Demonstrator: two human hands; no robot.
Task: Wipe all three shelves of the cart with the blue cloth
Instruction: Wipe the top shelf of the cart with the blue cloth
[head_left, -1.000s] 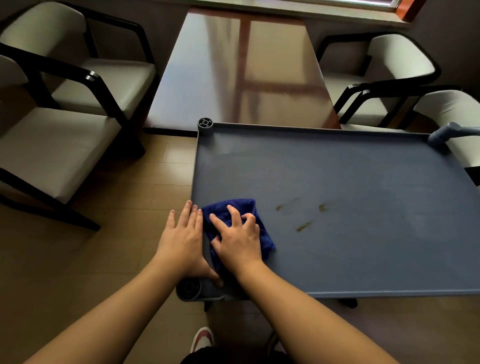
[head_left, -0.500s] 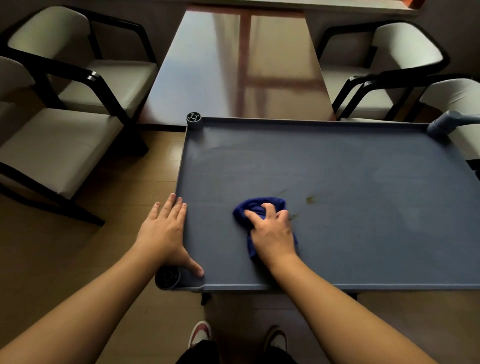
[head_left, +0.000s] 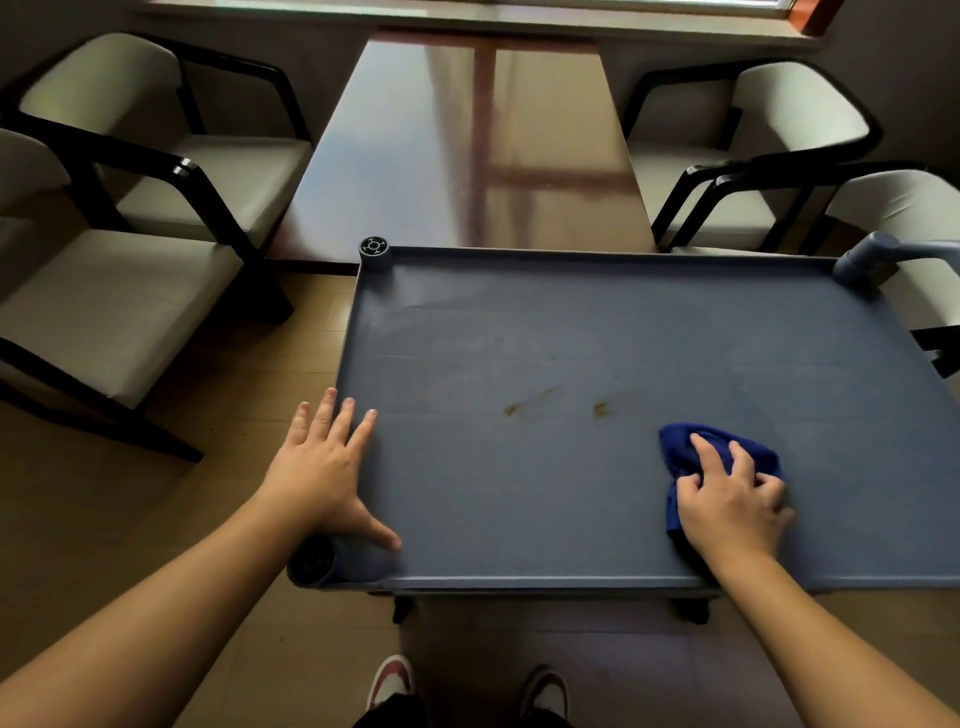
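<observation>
Right hand (head_left: 730, 506) pressed down flat on the bunched-up blue cloth (head_left: 698, 452), fingers curled over it, near the front right of the cart's top shelf (head_left: 519, 493). Left hand (head_left: 324, 470) spread open, holding nothing, planted on the shelf's left rim by the front corner post (head_left: 317, 561). Two brownish smears (head_left: 527, 402) mid-shelf, just left of the cloth and not touching it. Four white-cushioned chairs (head_left: 130, 306) around a glossy table (head_left: 467, 150). Two shoes (head_left: 389, 680) at the bottom edge. No readable labels anywhere.
</observation>
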